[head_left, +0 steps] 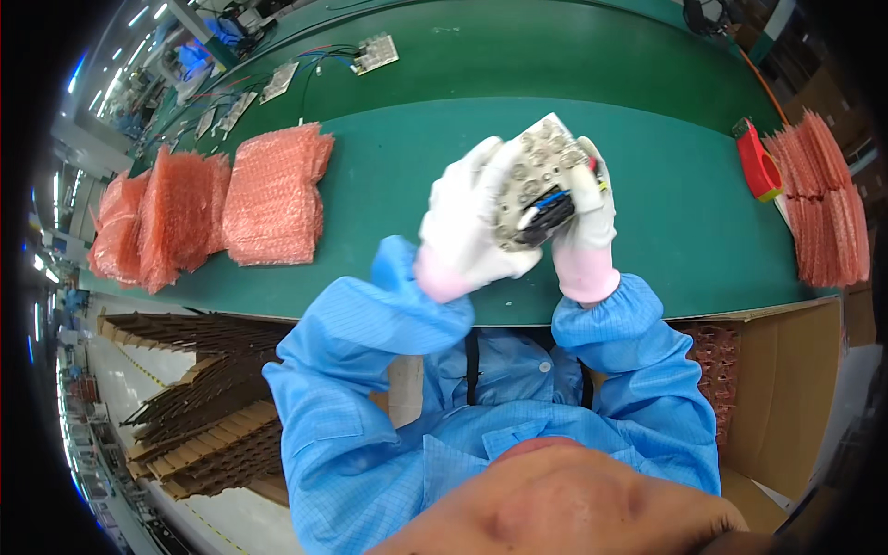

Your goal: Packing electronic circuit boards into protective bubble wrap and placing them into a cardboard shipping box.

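Observation:
A pale circuit board (538,171) with round parts on its face is held up over the green bench, tilted. A bundle of black wires (546,222) with a blue strand lies against its lower part. Gloved in white, my left hand (467,208) grips the board along its left edge. My right hand (592,208), also in a white glove, is closed around the right side, its thumb across the front near the wires. Bits of red and yellow show beside the right fingers. The board's back is hidden.
Pink bubble-wrap bags (277,194) stand in stacks at the left; more bubble-wrap bags (819,199) are at the right beside a red tape dispenser (758,162). Wired boards (375,55) lie at the back left. Cardboard dividers (213,407) and an open carton (786,398) flank me below the bench (407,166).

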Action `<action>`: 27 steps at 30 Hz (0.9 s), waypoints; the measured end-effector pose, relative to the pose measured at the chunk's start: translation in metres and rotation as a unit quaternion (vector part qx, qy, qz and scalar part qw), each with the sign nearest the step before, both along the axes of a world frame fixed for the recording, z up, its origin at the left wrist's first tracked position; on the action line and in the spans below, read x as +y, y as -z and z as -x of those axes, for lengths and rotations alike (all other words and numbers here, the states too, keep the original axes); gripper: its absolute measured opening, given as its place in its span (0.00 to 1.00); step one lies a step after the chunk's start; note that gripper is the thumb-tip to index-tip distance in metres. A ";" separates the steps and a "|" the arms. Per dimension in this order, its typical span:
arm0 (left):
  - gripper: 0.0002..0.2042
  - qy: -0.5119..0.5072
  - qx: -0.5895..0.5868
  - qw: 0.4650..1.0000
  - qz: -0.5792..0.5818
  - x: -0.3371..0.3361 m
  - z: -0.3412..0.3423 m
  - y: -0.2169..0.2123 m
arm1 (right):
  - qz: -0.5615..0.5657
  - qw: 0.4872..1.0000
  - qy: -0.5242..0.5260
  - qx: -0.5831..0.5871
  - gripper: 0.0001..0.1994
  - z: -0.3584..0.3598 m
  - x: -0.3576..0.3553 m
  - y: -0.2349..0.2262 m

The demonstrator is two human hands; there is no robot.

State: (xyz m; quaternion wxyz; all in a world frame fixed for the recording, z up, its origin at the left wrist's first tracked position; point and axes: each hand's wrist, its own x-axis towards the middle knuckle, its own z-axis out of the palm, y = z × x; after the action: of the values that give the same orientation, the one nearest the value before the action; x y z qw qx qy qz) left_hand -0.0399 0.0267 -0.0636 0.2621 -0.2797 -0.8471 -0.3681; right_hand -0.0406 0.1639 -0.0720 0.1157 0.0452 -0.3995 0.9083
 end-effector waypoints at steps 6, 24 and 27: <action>0.45 -0.053 0.074 0.996 0.011 0.008 -0.003 0.001 | -0.014 0.998 -0.061 0.013 0.23 -0.007 -0.006 0.013; 0.14 -0.361 -0.247 0.899 0.022 -0.291 0.020 0.012 | -0.076 0.988 -0.135 -0.019 0.30 -0.026 0.067 0.002; 0.13 -0.335 -0.176 0.925 0.041 -0.277 0.025 -0.003 | -0.101 0.989 -0.111 -0.009 0.28 -0.027 0.067 0.004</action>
State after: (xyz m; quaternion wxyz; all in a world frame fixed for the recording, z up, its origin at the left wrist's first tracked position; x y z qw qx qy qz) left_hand -0.0651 -0.2503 -0.0609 0.2049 0.0791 -0.9382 -0.2674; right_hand -0.0137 0.2312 -0.0755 0.0047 0.0923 -0.4829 0.8708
